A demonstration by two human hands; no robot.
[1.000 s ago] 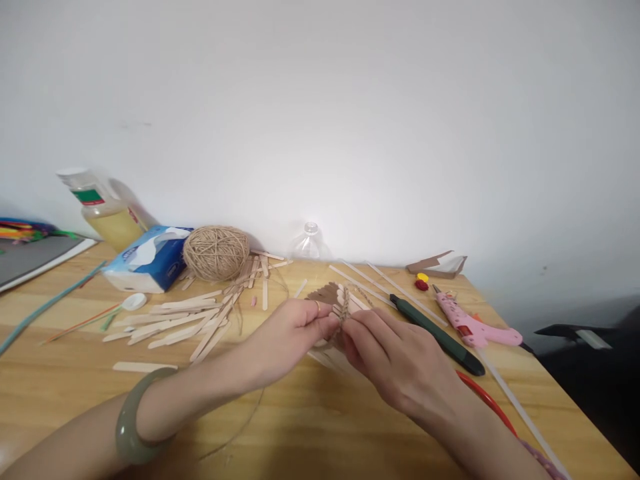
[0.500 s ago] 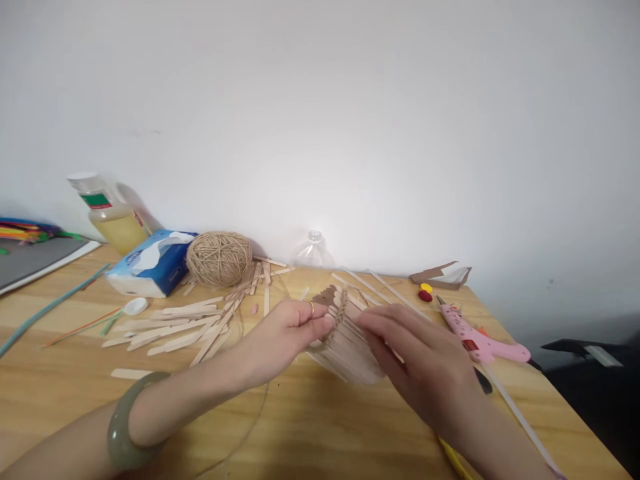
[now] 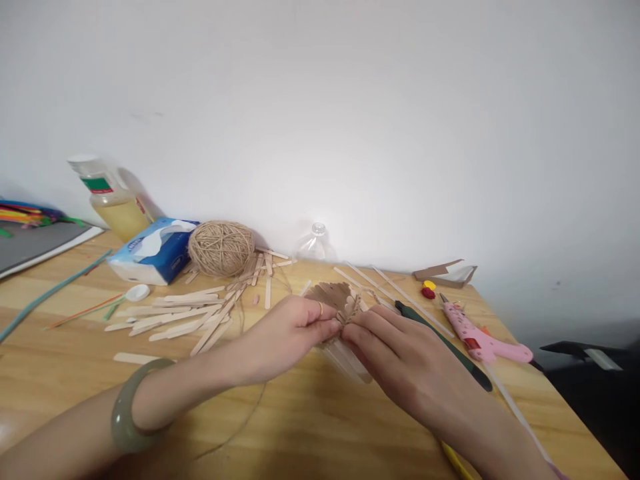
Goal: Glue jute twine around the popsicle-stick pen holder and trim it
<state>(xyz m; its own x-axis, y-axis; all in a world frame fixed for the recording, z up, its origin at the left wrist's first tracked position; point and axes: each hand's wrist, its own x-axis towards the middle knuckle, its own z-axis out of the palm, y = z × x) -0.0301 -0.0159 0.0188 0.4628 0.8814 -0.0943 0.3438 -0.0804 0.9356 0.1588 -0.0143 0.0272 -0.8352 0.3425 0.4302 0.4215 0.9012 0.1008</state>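
Between my hands is a round holder made of craft sticks (image 3: 329, 295), tilted over the table, with a braided twine trim (image 3: 356, 308) near its rim. My left hand (image 3: 300, 323), with a ring on one finger, pinches the rim and trim between thumb and fingers. From the other side my right hand (image 3: 400, 347) presses its closed fingertips on the same trim, almost touching the left thumb. The fingers hide the spot where they meet. A loose strand of twine (image 3: 250, 417) trails over the table below my left forearm.
A twine ball (image 3: 221, 248), a blue tissue pack (image 3: 157, 250) and a bottle of yellowish liquid (image 3: 113, 203) stand at the back left. Loose craft sticks (image 3: 175, 317) are scattered before them. A pink glue gun (image 3: 480, 337) and a dark green tool (image 3: 445, 347) lie right. A clear bottle top (image 3: 316, 243) stands behind.
My right hand has moved left and closed on the trim by my left fingertips. The holder has turned, showing more of its inside. The dark green tool is now more exposed.
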